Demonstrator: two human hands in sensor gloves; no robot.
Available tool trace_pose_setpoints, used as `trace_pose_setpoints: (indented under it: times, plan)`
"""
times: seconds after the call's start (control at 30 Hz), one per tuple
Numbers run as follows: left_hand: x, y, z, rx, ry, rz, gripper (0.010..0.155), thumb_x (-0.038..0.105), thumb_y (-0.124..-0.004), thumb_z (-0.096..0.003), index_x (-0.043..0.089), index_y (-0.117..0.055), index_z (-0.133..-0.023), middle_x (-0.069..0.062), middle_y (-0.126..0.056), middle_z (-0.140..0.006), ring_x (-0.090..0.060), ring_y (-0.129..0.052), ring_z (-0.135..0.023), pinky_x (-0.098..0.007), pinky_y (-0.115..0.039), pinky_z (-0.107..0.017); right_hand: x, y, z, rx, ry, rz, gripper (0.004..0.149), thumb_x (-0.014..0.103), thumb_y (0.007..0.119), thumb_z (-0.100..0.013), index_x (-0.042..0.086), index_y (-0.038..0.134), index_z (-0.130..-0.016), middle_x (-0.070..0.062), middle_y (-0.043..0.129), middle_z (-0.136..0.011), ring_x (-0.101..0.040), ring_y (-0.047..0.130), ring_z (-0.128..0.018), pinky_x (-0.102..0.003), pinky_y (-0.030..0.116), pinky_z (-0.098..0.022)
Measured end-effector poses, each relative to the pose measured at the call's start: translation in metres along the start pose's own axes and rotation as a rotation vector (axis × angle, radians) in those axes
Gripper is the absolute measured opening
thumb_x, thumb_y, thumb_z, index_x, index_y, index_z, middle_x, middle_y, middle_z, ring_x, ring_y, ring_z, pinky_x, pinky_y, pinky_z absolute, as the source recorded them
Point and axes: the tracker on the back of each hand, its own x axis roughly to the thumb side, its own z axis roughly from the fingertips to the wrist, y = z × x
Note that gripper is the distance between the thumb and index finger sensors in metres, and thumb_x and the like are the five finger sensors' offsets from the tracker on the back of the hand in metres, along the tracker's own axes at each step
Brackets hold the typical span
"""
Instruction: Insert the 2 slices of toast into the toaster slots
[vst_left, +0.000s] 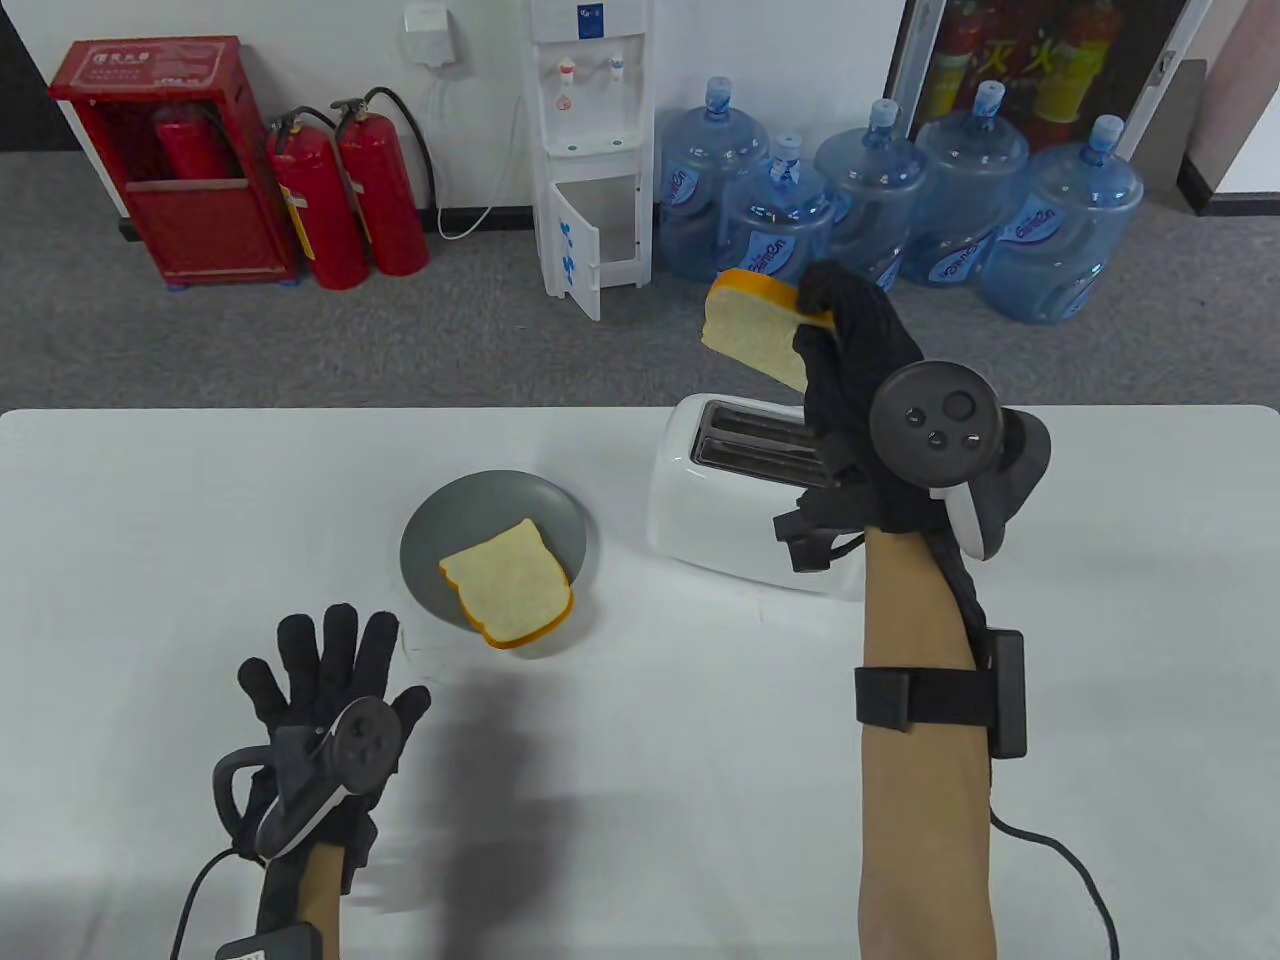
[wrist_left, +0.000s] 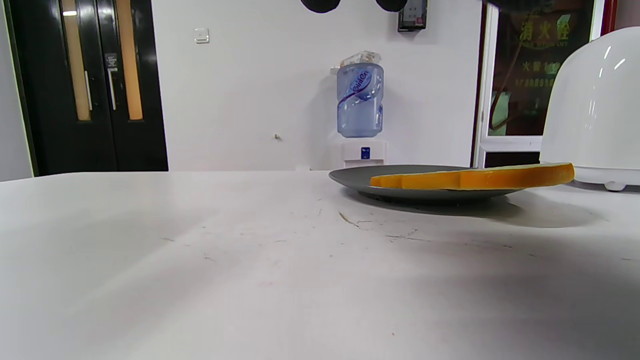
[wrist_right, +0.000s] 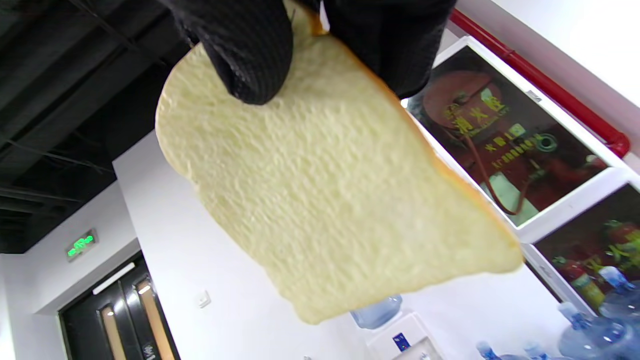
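A white two-slot toaster (vst_left: 720, 500) stands on the table, both slots showing nothing in them. My right hand (vst_left: 815, 320) pinches one slice of toast (vst_left: 752, 330) in the air above the toaster's far side; in the right wrist view the slice (wrist_right: 330, 195) fills the frame under my gloved fingers (wrist_right: 245, 55). The second slice (vst_left: 508, 584) lies flat on a grey plate (vst_left: 470, 512), overhanging its near rim; the left wrist view shows this slice (wrist_left: 475, 177) edge-on on the plate (wrist_left: 360, 181). My left hand (vst_left: 330, 660) lies flat on the table near the plate, fingers spread, holding nothing.
The white table (vst_left: 200, 560) stretches out bare to the left and right of the plate and toaster. On the floor beyond the far edge stand several water bottles (vst_left: 880, 200), a water dispenser (vst_left: 595, 150) and red fire extinguishers (vst_left: 345, 200).
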Motion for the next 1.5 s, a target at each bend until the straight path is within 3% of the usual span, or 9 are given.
trace_pose_setpoints:
  times: [0.23, 0.87, 1.5]
  plan:
    - [0.001, -0.001, -0.001, -0.002, -0.006, -0.001, 0.073, 0.067, -0.054, -0.0542, 0.041, -0.032, -0.119, 0.002, -0.026, -0.128, -0.037, -0.013, -0.116, -0.062, -0.016, -0.076, -0.031, 0.02, -0.007, 0.019, 0.046, -0.04, 0.055, 0.025, 0.076, -0.068, 0.048, 0.047, -0.109, 0.008, 0.067, -0.118, -0.023, 0.087, -0.107, -0.053, 0.068, -0.087]
    - [0.004, -0.003, -0.004, -0.027, -0.014, -0.025, 0.073, 0.067, -0.054, -0.0542, 0.041, -0.032, -0.119, 0.002, -0.025, -0.128, -0.037, -0.013, -0.116, -0.062, -0.016, -0.076, -0.068, 0.064, -0.017, 0.126, 0.104, -0.074, 0.054, 0.022, 0.076, -0.067, 0.046, 0.051, -0.108, 0.007, 0.067, -0.118, -0.029, 0.081, -0.111, -0.058, 0.063, -0.087]
    - [0.006, -0.004, -0.005, -0.046, -0.014, -0.05, 0.073, 0.067, -0.055, -0.0542, 0.041, -0.032, -0.119, 0.002, -0.026, -0.128, -0.037, -0.013, -0.116, -0.062, -0.016, -0.076, -0.095, 0.088, -0.014, 0.155, 0.118, -0.08, 0.053, 0.02, 0.077, -0.065, 0.043, 0.055, -0.107, 0.005, 0.07, -0.116, -0.033, 0.081, -0.109, -0.061, 0.063, -0.084]
